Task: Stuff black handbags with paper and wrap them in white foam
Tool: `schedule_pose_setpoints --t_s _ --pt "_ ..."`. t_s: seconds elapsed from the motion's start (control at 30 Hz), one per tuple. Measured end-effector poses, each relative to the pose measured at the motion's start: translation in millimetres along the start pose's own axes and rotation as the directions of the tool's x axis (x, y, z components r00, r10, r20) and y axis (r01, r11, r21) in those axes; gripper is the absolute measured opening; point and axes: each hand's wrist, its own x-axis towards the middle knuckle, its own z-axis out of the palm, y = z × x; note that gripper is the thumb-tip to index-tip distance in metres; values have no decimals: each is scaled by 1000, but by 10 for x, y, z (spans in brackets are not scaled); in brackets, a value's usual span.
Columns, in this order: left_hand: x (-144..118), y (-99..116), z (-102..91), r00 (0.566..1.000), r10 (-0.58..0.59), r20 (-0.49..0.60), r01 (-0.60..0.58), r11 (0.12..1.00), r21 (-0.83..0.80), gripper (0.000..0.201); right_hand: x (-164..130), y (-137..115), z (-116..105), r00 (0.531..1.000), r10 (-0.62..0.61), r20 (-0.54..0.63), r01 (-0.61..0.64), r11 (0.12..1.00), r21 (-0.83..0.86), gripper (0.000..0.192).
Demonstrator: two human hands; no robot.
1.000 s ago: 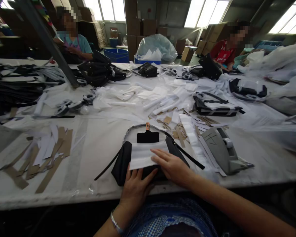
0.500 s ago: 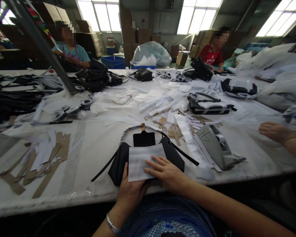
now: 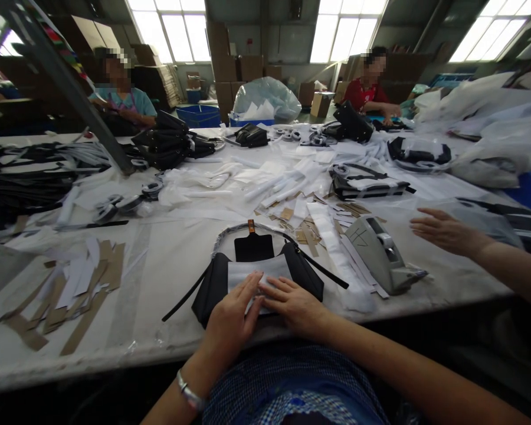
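A black handbag (image 3: pixel 307 273) lies on the table right in front of me, its flap (image 3: pixel 253 248) turned up at the back. Its handle (image 3: pixel 221 236) is wrapped in clear film and arches behind, and a thin black strap (image 3: pixel 186 296) trails to the left. Across the bag's front is a sheet of white foam paper (image 3: pixel 248 269). My left hand (image 3: pixel 235 307) rests on the sheet with fingers stretched out. Flat beside it lies my right hand (image 3: pixel 294 304), fingers spread, pressing the same sheet. The fingertips of both hands nearly meet.
A grey tape dispenser (image 3: pixel 376 254) stands to the right. Near it reaches another person's hand (image 3: pixel 446 230). Cardboard strips (image 3: pixel 110 265) lie at left, and more scraps spread behind the bag. Further back are black bags (image 3: pixel 367 183) and a slanted metal post (image 3: pixel 71 88).
My left hand has moved from the bag's lower left edge up onto the white sheet. My right hand stays on it. At right, the other person's hand has reached further in.
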Motion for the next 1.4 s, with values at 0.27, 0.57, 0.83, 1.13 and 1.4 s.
schedule_pose_setpoints --t_s 0.27,0.57,0.83,1.13,1.4 --pt "-296 -205 450 1000 -14 11 11 978 209 52 0 -13 -73 980 131 -150 -79 949 306 79" --pt "-275 -197 455 999 -51 4 50 986 160 43 89 -48 -55 975 179 -135 -149 968 204 66" --pt "-273 -194 443 999 -31 15 28 985 172 42 79 -49 -58 983 152 -106 -138 981 135 58" --pt "-267 -211 466 1000 -2 28 -3 985 174 39 56 -15 2 991 92 -100 -86 994 67 67" --pt "-87 -209 348 971 105 216 -157 959 238 33 366 -171 -149 980 142 142 -99 956 -277 65"
